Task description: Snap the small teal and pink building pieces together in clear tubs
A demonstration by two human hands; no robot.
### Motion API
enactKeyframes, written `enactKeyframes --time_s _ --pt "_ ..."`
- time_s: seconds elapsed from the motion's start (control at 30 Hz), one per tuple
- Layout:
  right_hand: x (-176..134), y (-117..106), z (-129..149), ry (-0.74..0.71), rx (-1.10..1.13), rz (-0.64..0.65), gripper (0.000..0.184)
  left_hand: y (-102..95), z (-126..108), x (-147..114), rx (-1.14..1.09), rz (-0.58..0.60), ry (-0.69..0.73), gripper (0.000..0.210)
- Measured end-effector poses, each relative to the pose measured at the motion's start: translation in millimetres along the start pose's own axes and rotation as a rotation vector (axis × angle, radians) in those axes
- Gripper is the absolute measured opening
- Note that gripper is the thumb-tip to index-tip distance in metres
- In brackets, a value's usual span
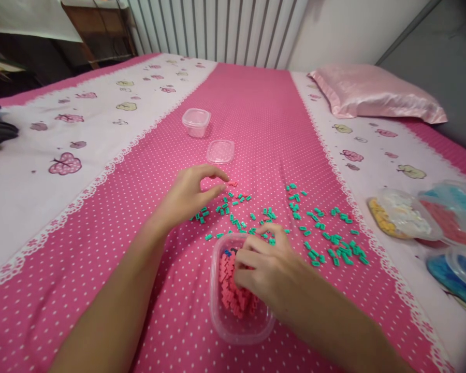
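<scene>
My left hand [192, 194] hovers low over the bedspread with thumb and index finger apart, holding nothing. A few small red pieces [233, 183] lie just beyond its fingertips. My right hand [266, 259] dips into a clear plastic container [241, 334], its fingers curled and their tips hidden. Whatever they pinch cannot be made out. Inside the container is a heap of small red plastic bricks [233, 292], with a few blue and dark ones at its far end. Small green plastic bricks [236, 224] are scattered around both hands and off to the right.
Farther up the bed sit a clear lidded tub [196, 123] and a loose clear lid [220, 151]. At right, containers hold yellow and white pieces [402, 215], red pieces [446, 220] and blue pieces [456, 269]. A pink pillow [376, 93] lies at the back right.
</scene>
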State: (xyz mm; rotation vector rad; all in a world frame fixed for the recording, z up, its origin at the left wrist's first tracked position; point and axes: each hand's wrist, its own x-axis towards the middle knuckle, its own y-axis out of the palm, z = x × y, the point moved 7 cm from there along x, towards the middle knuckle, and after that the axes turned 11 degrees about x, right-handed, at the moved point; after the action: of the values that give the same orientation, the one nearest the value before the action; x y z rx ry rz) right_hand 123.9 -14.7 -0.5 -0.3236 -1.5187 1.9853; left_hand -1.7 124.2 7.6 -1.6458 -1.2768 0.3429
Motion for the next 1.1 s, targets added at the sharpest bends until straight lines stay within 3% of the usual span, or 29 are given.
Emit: enactKeyframes --time_s 0.37,0.53,0.67,0.83,0.97,1.1 --pt "-7.8 -0.6 -1.7 0.058 0.073 0.103 0.011 -0.9 -0.4 -0.4 0.032 -0.032 0.025 0.019" --pt "-3.2 3.6 -0.9 0.041 -0.061 0.031 0.010 -0.5 0.9 -0.3 0.053 -0.028 0.023 0.019" --pt "0.0 7.4 -2.2 0.037 -0.088 -0.040 0.015 5.1 7.2 -0.7 0.165 0.052 0.020 0.018" --pt "-3.5 -19.3 -8.6 0.008 0.049 -0.120 0.017 29.9 8.1 1.0 0.266 0.149 0.053 0.013" --pt "-10.7 -42.4 -56.0 0.151 0.266 -0.291 0.016 57.2 1.3 9.2 0.331 0.142 0.064 0.026" --pt "-23.1 -30.7 -135.2 0.423 0.287 -0.551 0.016 71.5 1.7 17.0 0.401 0.156 0.058 0.022"
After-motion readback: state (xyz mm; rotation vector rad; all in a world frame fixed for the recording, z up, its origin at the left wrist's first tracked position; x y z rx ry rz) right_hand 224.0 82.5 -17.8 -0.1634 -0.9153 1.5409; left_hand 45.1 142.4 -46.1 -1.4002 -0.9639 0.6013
